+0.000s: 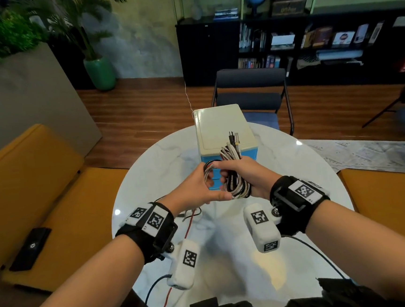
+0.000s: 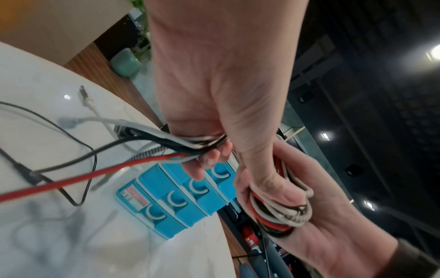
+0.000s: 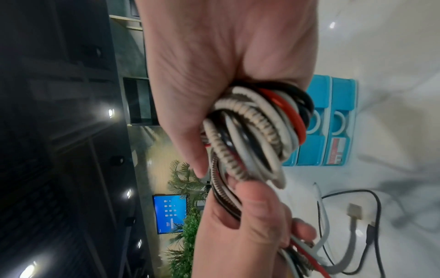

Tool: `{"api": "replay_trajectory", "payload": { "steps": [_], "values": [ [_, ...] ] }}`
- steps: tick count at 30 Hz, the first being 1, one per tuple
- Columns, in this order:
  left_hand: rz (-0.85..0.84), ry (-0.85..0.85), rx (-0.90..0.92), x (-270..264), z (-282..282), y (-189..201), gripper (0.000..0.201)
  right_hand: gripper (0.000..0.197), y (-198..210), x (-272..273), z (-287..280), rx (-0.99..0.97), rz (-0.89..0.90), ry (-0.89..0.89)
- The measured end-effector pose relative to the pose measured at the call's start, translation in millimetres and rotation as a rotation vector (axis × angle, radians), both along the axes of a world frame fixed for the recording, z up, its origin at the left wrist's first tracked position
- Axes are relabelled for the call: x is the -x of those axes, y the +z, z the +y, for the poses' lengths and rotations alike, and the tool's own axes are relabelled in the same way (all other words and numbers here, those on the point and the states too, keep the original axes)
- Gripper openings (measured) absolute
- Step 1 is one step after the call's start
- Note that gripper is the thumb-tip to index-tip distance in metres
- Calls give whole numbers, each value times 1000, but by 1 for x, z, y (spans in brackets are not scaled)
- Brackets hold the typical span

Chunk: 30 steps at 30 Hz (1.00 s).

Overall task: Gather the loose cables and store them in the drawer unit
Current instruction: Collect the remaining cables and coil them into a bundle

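Note:
A bundle of cables (image 1: 235, 175) in black, white, red and braided grey is coiled in my right hand (image 1: 241, 174), which grips it above the table. The coil (image 3: 257, 135) fills the right wrist view, and its plugs stick up past my fingers. My left hand (image 1: 199, 188) grips the trailing strands (image 2: 190, 144) of the same cables; their loose ends (image 2: 78, 169) hang down onto the tabletop. The drawer unit (image 1: 224, 132), cream on top with blue drawers (image 2: 181, 195) all closed, stands just behind both hands.
The round white marble table (image 1: 297, 181) carries the unit. Orange seats (image 1: 40, 192) flank it left and right, and a black case (image 1: 31, 249) lies on the left seat. A dark chair (image 1: 250, 93) stands beyond the table. Bookshelves line the back wall.

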<state>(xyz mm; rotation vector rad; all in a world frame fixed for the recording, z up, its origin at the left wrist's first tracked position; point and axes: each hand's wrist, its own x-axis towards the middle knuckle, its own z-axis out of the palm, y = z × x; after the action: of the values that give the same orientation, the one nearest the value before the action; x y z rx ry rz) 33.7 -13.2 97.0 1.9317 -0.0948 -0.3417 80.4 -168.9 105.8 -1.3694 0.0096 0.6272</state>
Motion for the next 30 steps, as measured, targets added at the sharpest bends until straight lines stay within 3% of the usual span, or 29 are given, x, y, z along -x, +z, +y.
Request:
{"api": "replay_trajectory", "payload": {
  "steps": [4,9,10,12,13,14,17,23,30],
  "values": [
    [0,8,52,-7,1,-5,77,31,-3,2,1,-54,9,90],
    [-47,-15,-9,-9,5,-8,89,20,-6,3,6,128,-141,21],
    [-41,-33,-3,-10,4,-7,82,20,-6,2,5,142,-159,4],
    [-22,-38,7,-10,5,-3,46,25,-5,0,2,181,-206,1],
    [19,-23,15,-10,7,3,31,27,-4,-1,1,207,-235,10],
    [85,-11,44,-9,11,8,30,25,-3,-3,-1,234,-264,21],
    [335,-35,195,-8,21,20,35,16,-5,-8,-2,286,-333,31],
    [590,-135,394,0,33,25,39,27,-7,-18,-6,341,-364,-11],
    [399,-146,464,5,21,20,31,31,-3,-12,-2,215,-219,-19]
  ]
}}
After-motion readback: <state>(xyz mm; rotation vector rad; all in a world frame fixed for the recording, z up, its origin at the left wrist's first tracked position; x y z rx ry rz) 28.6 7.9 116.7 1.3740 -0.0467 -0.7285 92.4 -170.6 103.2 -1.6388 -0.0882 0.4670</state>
